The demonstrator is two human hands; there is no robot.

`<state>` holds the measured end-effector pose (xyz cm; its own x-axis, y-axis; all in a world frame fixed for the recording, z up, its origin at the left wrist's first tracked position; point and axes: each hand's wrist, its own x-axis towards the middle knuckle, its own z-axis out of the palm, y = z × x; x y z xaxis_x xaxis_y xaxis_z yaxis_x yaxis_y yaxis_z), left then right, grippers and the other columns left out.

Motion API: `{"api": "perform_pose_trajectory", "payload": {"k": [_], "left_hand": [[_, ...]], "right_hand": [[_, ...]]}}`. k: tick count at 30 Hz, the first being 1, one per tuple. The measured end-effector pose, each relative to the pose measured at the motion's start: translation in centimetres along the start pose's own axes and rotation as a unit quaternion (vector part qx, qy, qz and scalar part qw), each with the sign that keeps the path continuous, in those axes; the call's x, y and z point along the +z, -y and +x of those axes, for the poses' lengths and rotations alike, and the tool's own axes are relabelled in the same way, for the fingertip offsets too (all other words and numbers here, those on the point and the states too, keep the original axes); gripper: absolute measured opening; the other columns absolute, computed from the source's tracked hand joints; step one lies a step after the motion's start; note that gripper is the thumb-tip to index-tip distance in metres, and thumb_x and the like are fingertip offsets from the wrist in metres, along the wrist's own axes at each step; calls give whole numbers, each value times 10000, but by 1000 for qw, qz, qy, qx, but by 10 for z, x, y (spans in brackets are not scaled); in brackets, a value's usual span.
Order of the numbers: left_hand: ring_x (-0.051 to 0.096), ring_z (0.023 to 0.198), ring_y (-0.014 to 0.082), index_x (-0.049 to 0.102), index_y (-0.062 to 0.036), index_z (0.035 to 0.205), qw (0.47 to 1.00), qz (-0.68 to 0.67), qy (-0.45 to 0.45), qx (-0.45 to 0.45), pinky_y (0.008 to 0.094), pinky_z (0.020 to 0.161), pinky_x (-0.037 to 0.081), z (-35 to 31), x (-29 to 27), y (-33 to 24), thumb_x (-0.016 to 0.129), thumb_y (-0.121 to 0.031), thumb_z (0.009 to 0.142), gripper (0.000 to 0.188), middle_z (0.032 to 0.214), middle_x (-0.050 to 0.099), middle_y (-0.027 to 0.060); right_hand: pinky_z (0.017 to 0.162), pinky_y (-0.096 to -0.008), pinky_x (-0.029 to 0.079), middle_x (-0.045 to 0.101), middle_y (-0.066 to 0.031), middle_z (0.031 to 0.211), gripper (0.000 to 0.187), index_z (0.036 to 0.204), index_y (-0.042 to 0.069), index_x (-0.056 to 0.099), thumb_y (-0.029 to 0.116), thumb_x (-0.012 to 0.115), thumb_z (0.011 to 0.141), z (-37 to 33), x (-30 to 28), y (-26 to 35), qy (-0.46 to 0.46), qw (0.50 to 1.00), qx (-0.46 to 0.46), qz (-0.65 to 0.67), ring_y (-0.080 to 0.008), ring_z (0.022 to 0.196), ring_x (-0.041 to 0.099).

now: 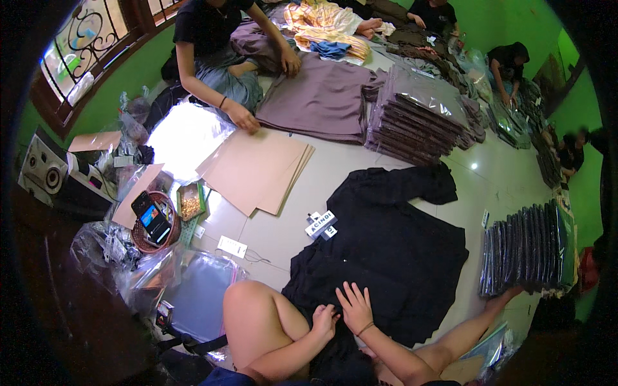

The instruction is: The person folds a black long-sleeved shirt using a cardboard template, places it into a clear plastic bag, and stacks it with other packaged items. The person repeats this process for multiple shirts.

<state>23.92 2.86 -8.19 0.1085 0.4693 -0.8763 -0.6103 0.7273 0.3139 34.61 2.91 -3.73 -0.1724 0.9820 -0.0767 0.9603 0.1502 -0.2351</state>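
A black long-sleeved shirt point(386, 251) lies spread on the pale tiled floor in front of me, one sleeve reaching to the far right. White hang tags point(320, 224) rest at its upper left part. My left hand point(326, 323) is closed at the shirt's near edge, fingers curled in a pinch on the black cloth. Beside it, my right hand point(356, 309) lies flat on the fabric with fingers stretched out. Some black cloth also bunches between my legs below the hands.
Left: clear plastic bags point(201, 293), a basket point(168, 239) holding a phone point(153, 222), a small box point(190, 201). Ahead: brown cardboard sheets point(257, 168), a person point(209, 58) handling grey-brown cloth point(315, 96), bagged garments point(418, 119). Right: another bagged stack point(524, 248). Other people sit farther back.
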Motion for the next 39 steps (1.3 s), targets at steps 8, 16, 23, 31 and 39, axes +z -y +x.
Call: {"api": "perform_pose_trajectory", "payload": {"k": [8,16,23,31,39], "left_hand": [[432,602,136,408,-119,700,998,19,23,56,287,588,379,-1,-3,0,544,-37,773,174,660,438,9],[461,715,104,492,-47,745,870,334,105,346,239,602,391,-14,16,-30,596,-199,825,200,789,467,36],[452,742,128,512,5,892,741,297,131,588,249,666,404,-118,32,-98,657,-108,770,220,898,478,81],[451,691,60,549,-18,961,827,191,218,481,195,628,366,-161,23,-123,497,-171,903,171,819,530,10],[462,1063,173,478,-27,1173,769,381,504,94,298,952,321,-181,5,-105,551,-233,876,369,1167,486,47]], "right_hand": [[998,-477,303,402,-83,1341,602,1290,117,425,177,615,722,-15,3,10,-74,996,-9,47,-271,1214,395],[843,-356,472,533,-72,1208,598,1244,109,458,127,661,682,2,-42,-13,-76,996,-21,44,-232,1055,548],[669,-306,523,610,-105,1054,468,1163,59,530,153,637,717,-59,-133,20,-174,977,-60,109,-219,834,633],[629,-304,497,605,-109,782,209,887,27,605,223,615,813,-126,-180,23,-74,953,33,293,-197,639,583],[730,-248,427,595,13,795,165,842,47,616,211,595,848,-160,-174,21,-130,669,180,709,-82,723,525]]}}
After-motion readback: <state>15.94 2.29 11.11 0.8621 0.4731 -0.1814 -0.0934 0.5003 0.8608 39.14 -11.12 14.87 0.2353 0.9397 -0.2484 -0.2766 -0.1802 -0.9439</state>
